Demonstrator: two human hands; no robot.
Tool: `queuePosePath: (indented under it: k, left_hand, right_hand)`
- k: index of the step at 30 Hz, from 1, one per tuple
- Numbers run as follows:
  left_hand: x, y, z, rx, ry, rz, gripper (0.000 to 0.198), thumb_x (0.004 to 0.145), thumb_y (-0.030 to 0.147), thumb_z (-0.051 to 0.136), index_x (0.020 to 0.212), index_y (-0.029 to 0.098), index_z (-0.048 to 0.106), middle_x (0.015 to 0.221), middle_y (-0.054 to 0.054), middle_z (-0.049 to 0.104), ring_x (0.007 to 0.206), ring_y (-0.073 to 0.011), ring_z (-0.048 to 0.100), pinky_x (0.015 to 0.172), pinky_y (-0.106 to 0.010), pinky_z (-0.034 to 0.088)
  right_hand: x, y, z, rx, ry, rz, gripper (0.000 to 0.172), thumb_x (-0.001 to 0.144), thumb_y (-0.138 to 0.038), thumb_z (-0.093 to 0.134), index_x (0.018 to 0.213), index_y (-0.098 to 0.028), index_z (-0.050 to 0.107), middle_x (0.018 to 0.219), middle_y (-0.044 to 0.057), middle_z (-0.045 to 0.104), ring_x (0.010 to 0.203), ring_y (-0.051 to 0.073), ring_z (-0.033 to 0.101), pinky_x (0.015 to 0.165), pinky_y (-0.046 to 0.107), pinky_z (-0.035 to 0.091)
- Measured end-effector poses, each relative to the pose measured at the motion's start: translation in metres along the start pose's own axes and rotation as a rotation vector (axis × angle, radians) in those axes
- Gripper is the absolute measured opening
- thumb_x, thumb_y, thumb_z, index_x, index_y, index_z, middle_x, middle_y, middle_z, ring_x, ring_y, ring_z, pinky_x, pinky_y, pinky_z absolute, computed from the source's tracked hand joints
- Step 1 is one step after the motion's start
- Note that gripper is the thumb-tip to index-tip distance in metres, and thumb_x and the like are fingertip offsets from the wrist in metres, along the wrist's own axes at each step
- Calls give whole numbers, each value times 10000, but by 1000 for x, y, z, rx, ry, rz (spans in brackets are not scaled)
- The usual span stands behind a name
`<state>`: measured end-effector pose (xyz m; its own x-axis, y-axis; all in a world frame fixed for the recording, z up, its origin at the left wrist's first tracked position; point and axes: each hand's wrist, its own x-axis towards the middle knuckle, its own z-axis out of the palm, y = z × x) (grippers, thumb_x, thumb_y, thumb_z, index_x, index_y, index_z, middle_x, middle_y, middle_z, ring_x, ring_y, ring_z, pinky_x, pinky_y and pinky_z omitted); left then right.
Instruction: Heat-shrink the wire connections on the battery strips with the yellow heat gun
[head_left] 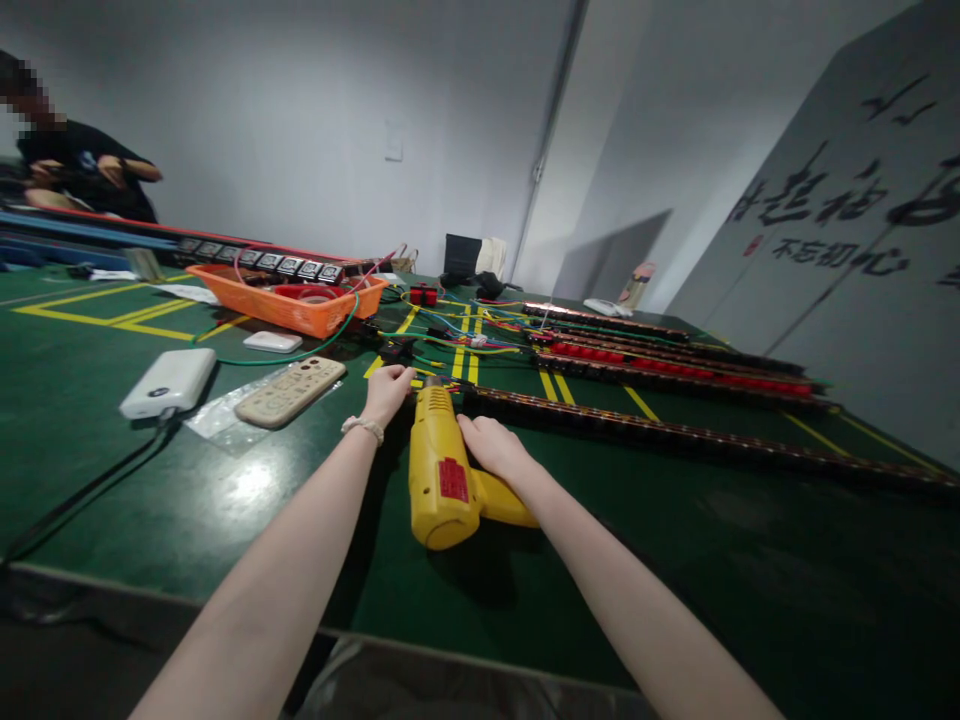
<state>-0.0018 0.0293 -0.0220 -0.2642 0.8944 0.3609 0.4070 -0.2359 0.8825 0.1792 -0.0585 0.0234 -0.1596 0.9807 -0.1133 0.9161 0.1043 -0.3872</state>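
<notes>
A yellow heat gun point(442, 465) lies on the green table between my forearms, its nozzle pointing away from me and its handle reaching right under my right forearm. My left hand point(390, 393) is closed in a pinch just left of the nozzle, at thin coloured wires point(454, 383). These wires lead to the near end of a long dark strip point(600, 416). Close by the heat gun's right side, my right hand point(491, 443) is curled beside that strip end. Its fingertips are partly hidden, so what they grip does not show.
An orange basket point(300, 305) with parts stands at back left. Nearer lie a phone point(291, 391) on a plastic bag and a white power bank point(169, 383) with a black cable. More long strips point(675, 365) lie at right. A person point(86, 165) sits far left.
</notes>
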Motion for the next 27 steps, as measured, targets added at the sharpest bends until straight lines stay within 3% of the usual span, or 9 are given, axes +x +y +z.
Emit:
queuePosePath:
  k: [11,22,27]
  left_hand:
    - [-1,0,1,-1,0,-4,315,704,351,475,466,148,513,444,9,514,471,-102,472,492,-206,325]
    - [-4,1,-1,44,-105,5,354,699,438,507,487,161,451,452,21,479,482,-102,437,501,-221,304]
    - [-2,0,0,51,-113,17,363,713,444,495,494,159,443,460,27,470,483,-95,420,505,-221,291]
  right_hand:
    - [-24,23,-23,5,22,27,596,897,-470,151,941,-132,640,990,154,625,902,243,586,701,296,416]
    - [-15,28,-14,-35,40,50,578,889,-476,155,980,-148,622,1042,147,607,963,280,558,771,360,402]
    - [-9,19,-8,-45,54,45,591,886,-471,156,955,-117,623,1037,163,609,963,283,563,793,361,407]
